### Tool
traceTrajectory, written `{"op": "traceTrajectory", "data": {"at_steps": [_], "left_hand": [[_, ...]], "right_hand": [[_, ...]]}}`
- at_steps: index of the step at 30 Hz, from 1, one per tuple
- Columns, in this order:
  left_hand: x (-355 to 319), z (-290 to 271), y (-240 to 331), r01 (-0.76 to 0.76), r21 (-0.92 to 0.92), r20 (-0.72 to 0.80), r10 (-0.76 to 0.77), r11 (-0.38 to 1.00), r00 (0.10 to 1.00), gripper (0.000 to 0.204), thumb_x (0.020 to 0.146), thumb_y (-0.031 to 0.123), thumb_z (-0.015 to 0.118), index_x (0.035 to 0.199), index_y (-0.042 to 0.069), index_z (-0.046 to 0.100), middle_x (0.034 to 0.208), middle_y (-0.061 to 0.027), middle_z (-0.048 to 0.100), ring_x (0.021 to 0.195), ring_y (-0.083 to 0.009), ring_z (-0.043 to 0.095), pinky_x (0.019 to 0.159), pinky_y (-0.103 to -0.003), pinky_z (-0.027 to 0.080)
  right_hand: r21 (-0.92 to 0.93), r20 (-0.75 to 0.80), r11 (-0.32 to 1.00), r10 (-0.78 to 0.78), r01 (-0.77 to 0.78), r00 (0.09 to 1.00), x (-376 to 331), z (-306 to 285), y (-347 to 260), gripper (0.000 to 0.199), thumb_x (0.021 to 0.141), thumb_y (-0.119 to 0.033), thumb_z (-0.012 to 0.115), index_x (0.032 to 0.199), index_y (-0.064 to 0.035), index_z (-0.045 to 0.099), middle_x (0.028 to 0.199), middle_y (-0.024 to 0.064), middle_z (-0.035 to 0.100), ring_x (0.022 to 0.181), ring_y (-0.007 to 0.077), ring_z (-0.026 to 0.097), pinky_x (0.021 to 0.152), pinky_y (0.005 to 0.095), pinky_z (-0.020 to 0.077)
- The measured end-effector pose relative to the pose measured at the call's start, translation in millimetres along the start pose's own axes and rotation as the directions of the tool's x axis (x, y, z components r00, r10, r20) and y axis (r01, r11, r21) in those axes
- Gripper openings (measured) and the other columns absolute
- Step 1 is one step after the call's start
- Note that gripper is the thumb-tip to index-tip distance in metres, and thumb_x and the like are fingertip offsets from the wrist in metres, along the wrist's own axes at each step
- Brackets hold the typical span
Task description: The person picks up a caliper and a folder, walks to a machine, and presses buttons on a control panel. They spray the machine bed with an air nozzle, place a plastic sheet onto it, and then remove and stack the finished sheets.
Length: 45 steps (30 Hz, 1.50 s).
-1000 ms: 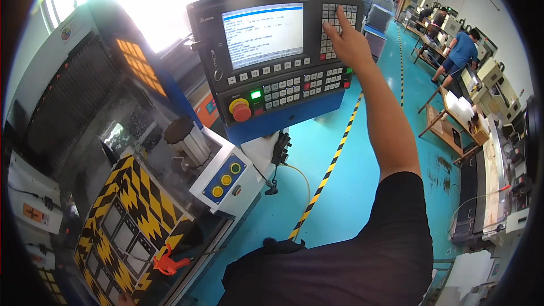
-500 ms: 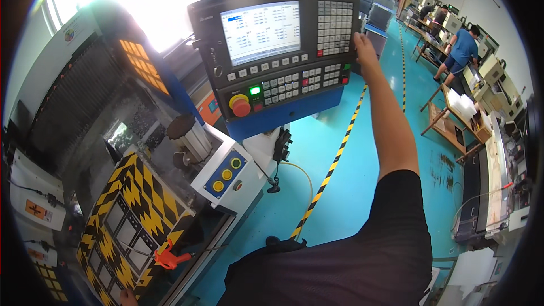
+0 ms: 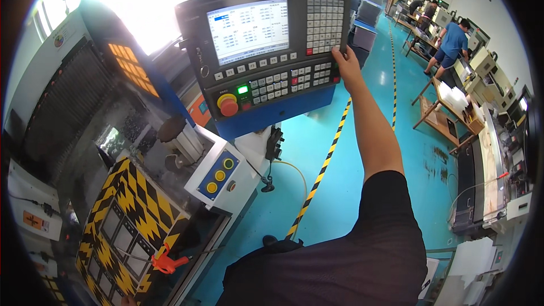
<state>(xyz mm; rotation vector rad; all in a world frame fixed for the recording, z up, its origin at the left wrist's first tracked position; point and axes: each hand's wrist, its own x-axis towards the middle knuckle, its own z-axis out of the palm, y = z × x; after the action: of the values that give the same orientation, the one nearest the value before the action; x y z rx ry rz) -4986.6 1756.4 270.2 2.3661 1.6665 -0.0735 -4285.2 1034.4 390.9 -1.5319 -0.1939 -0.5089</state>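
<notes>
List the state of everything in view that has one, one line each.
Screen: on, rows of figures showing
Green indicator: lit
Red mushroom button: pressed or released, cannot tell
Orange grid panel: glowing
Orange-red air gun: not held
Right grip: at the control panel's right edge, thumb over its face
Left grip: barely in frame, cannot tell

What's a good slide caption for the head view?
Right hand at the right edge of a control panel, its screen lit.
</notes>
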Motion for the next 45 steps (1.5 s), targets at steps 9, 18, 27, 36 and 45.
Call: {"op": "traceTrajectory", "data": {"at_steps": [9,18,27,36,45], "left_hand": [[-8.1,-7.3,14.6,0.044,-0.023,0.042,-0.043,0.999,0.998,0.063,0.097,0.054,0.047,0.137,0.006,0.056,0.136,-0.0166,0.058,0.125,-0.038,0.053,0.106,-0.046,0.04],[-14.4,-11.1,20.9,0.046,-0.101,0.061,-0.04,0.994,0.997,0.066,0.097,0.057,0.046,0.137,0.006,0.055,0.136,-0.0183,0.057,0.123,-0.0386,0.054,0.104,-0.046,0.041],[-15.5,-8.5,17.9,-0.001,-0.172,0.032,0.007,0.985,0.999,0.068,0.096,0.06,0.045,0.132,0.004,0.06,0.127,-0.0194,0.063,0.112,-0.0392,0.059,0.097,-0.049,0.045],[17.3,13.4,-22.0,-0.007,-0.234,-0.013,0.004,0.972,1.0,0.056,0.099,0.051,0.048,0.123,0.004,0.064,0.118,-0.0194,0.066,0.106,-0.0395,0.059,0.091,-0.048,0.045],[11.7,6.2,-11.3,-0.054,-0.08,-0.025,0.052,0.995,0.998,0.055,0.098,0.048,0.049,0.126,0.004,0.063,0.121,-0.0195,0.065,0.111,-0.0406,0.058,0.095,-0.047,0.045]], "right_hand": [[-0.119,-0.048,0.991,-0.061,0.055,0.997,-2.0,3.9,-1.9,0.052,0.095,-0.03,0.064,0.135,-0.0004,0.051,0.12,0.0117,0.064,0.11,0.0188,0.059,0.096,0.0303,0.0448],[-0.055,0.01,0.998,0.032,-0.031,0.999,-5.9,-0.7,-17.8,0.051,0.095,-0.035,0.063,0.133,-0.0017,0.054,0.122,0.0092,0.062,0.113,0.0177,0.056,0.1,0.0299,0.0412],[0.025,0.024,0.999,0.028,-0.029,0.999,19.8,-1.2,-28.3,0.058,0.095,-0.038,0.063,0.136,0.0007,0.049,0.126,0.0102,0.061,0.117,0.018,0.055,0.1,0.0307,0.0408],[0.126,0.034,0.981,0.142,-0.145,0.989,39.7,12.8,-51.0,0.053,0.09,-0.039,0.068,0.122,0.002,0.059,0.11,0.0101,0.067,0.102,0.0187,0.062,0.089,0.032,0.0471],[0.072,0.041,0.981,0.177,-0.179,0.983,28.0,9.4,-67.9,0.064,0.088,-0.042,0.071,0.129,0.0022,0.052,0.119,0.0113,0.064,0.104,0.021,0.062,0.09,0.0335,0.0481]]}}
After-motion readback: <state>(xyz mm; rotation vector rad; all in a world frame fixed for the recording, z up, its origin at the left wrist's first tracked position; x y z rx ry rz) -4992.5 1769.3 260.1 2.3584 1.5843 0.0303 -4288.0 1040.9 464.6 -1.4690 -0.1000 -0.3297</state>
